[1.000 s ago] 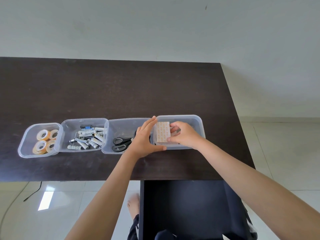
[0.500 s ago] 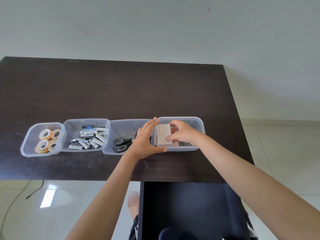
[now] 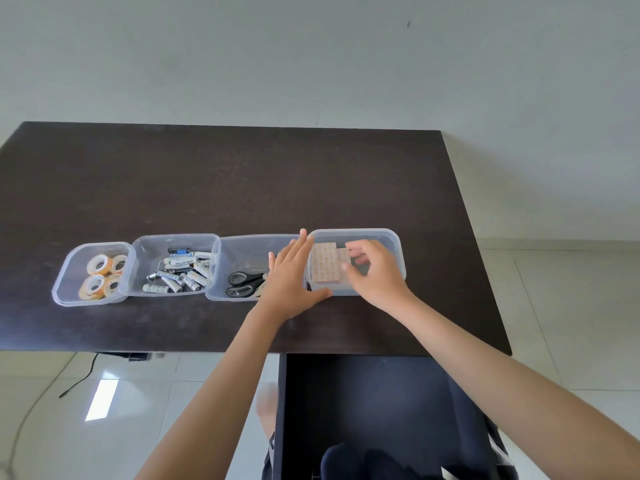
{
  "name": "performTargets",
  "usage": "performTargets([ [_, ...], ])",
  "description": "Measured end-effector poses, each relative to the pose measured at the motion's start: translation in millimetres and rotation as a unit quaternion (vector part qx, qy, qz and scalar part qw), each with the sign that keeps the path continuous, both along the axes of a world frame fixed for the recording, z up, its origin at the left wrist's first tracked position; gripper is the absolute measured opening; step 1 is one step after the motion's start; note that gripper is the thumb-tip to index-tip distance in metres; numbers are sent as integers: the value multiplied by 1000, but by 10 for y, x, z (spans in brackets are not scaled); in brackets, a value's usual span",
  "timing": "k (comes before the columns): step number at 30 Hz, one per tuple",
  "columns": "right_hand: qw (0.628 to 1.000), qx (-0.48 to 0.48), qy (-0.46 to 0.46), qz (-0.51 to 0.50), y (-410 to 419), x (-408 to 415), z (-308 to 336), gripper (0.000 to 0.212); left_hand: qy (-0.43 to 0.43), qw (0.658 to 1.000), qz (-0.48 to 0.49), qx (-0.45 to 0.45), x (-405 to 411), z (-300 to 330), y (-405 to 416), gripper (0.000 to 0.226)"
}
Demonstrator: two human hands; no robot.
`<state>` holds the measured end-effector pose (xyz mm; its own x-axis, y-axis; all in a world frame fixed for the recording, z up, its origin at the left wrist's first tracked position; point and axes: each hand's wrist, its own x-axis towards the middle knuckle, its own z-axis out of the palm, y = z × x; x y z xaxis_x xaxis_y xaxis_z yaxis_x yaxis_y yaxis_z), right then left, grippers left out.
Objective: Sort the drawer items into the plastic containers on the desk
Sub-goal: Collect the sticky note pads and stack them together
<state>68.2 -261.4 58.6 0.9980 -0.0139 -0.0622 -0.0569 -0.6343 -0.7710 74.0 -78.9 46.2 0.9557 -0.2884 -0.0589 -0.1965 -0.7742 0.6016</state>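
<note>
1. Dark desk (image 3: pixel 242 185); four clear plastic containers in a row near its front edge.
2. Left to right: tape rolls (image 3: pixel 100 275), batteries (image 3: pixel 180 271), scissors (image 3: pixel 244 284), a stack of patterned cards (image 3: pixel 325 268).
3. Left hand (image 3: pixel 291 278), fingers straight, against the card container (image 3: pixel 388 237).
4. Right hand (image 3: pixel 375 271) curled over the cards; contact unclear.
5. Open drawer (image 3: pixel 363 403) below.

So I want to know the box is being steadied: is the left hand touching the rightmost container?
Touching. In the head view the left hand lies flat along the left wall of the rightmost container, and its thumb presses on the near corner.
</note>
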Motion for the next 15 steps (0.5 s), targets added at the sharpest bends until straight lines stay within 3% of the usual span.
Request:
performTargets([
  [4,982,9,-183,40,-141,-549,-82,13,-114,986,78,-92,-490,-47,-54,64],
  [7,974,6,-199,104,-193,-1014,-308,14,-160,969,156,-108,-1059,-216,-98,41],
  [11,978,-1,-90,186,-258,-1618,-813,14,-68,973,207,-74,-1864,-609,-74,40],
  [15,965,-36,103,238,-245,-2013,-1269,20,88,973,213,-8,-2502,-900,-20,74],
])
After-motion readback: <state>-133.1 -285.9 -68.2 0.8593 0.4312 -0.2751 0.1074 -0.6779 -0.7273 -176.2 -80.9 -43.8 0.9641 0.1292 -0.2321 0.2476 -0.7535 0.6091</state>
